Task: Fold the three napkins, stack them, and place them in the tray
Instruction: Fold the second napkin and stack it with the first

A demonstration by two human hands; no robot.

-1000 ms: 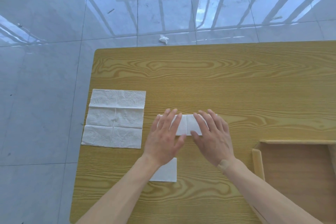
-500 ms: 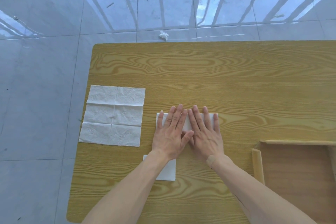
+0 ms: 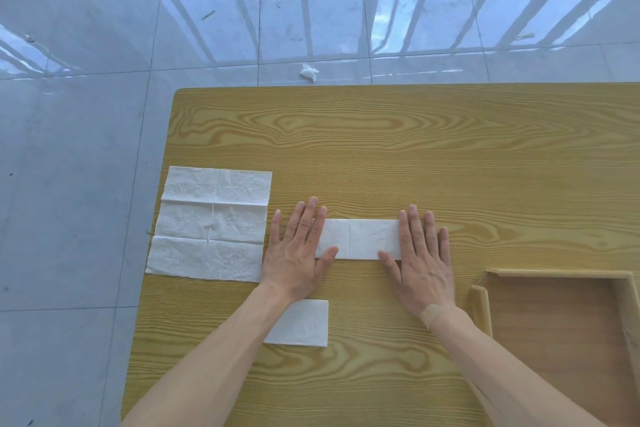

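Head view: a person's two flat hands are pressing a half-folded napkin strip (image 3: 360,239) on the wooden table (image 3: 381,149).

The left hand (image 3: 294,253) and right hand (image 3: 420,260) are lying with fingers straight on the strip's two ends, each grip wide and holding nothing. An unfolded napkin (image 3: 211,224) is lying at the left edge, a folded napkin (image 3: 304,324) nearer, partly under the left forearm. The wooden tray (image 3: 481,308) is sitting at the near right.
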